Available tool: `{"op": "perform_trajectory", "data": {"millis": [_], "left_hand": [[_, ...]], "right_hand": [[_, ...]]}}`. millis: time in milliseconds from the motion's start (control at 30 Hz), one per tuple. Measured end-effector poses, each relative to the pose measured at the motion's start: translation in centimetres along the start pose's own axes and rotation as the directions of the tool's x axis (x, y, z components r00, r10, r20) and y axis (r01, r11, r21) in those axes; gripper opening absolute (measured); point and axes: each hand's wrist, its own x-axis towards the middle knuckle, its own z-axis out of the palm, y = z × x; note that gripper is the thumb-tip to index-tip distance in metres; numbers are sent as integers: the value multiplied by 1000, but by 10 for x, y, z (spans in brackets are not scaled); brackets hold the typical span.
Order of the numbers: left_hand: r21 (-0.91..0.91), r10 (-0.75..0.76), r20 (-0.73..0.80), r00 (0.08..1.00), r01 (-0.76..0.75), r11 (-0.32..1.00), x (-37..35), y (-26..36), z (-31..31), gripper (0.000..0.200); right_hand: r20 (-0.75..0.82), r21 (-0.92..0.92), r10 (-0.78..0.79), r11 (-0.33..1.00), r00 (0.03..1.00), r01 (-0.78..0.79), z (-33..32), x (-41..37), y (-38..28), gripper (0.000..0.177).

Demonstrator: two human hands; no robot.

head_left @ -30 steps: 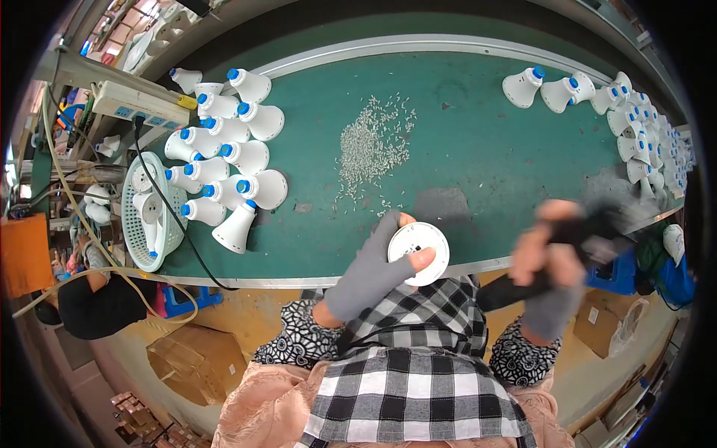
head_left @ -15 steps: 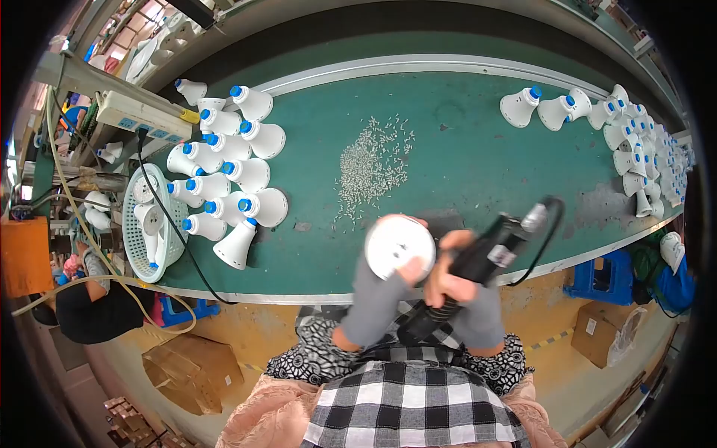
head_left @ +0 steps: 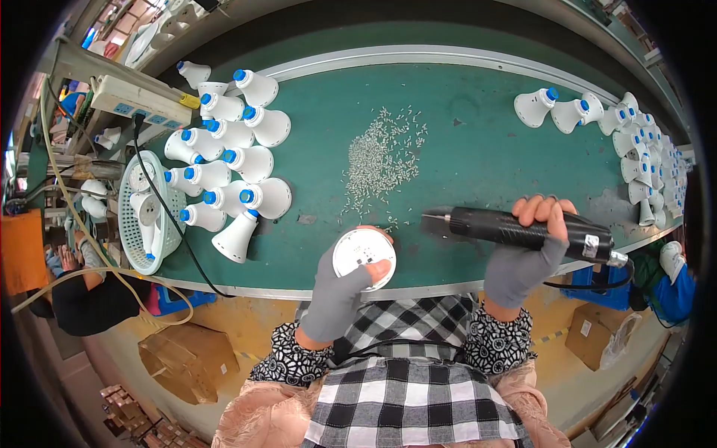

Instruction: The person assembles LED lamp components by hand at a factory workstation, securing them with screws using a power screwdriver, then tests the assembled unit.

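Observation:
In my left hand (head_left: 336,287), gloved in grey with bare fingertips, is a white lamp housing (head_left: 360,250), its round flat face turned up and my thumb lying across it. My right hand (head_left: 532,243) is wrapped round a black electric screwdriver (head_left: 497,228). The tool lies nearly level, its metal bit pointing left toward the screws and the housing, apart from both. A loose pile of small silvery screws (head_left: 379,163) is spread on the green tabletop (head_left: 463,149) beyond my hands.
White cone-shaped housings with blue caps (head_left: 250,164) stand in a group on the left, and more (head_left: 638,149) crowd the right end. A pale green basket (head_left: 127,224) holds several parts. A power strip (head_left: 140,104) and black cord are at left. Another person's arm (head_left: 93,280) shows at lower left.
My hands have drawn apart. The right one has swung the screwdriver from a downward tilt to nearly level, out to the right. My left hand has shifted left and slightly nearer with the housing.

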Motion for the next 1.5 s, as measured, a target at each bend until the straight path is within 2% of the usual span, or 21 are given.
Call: {"op": "perform_trajectory", "data": {"millis": [133,267,400,500,600,800,900,1200,1300,1500], "left_hand": [[116,-28,-28,999,31,993,-3,4,3,43],[157,1,-7,1000,0,988,-4,4,2,39],[196,31,15,999,-33,980,-4,5,4,37],[346,129,84,988,-150,926,0,4,5,42],[626,323,303,897,-443,642,6,0,0,42],[664,261,409,874,-482,572,0,5,17,43],[664,276,477,834,-548,508,-1,4,21,43],[704,362,611,703,-693,156,-4,-1,29,53],[720,371,604,705,-682,125,-4,-5,29,54],[721,386,585,713,-675,156,-4,-5,30,54]], "right_hand": [[5,-88,18,996,1000,-17,9,-2,16,12],[-23,-108,2,994,1000,-4,9,-2,25,20],[-15,-129,10,992,1000,-12,8,-2,27,19],[-26,-88,35,995,999,-37,7,0,20,17],[-24,-23,62,998,998,-63,6,2,2,14],[-6,121,92,989,996,-90,-7,5,-28,12],[17,185,117,976,993,-119,-15,5,-38,12],[0,261,163,952,987,-158,-24,3,-47,15],[-11,277,183,945,983,-173,-25,3,-47,15],[-6,275,179,946,984,-170,-25,4,-47,14]]}}
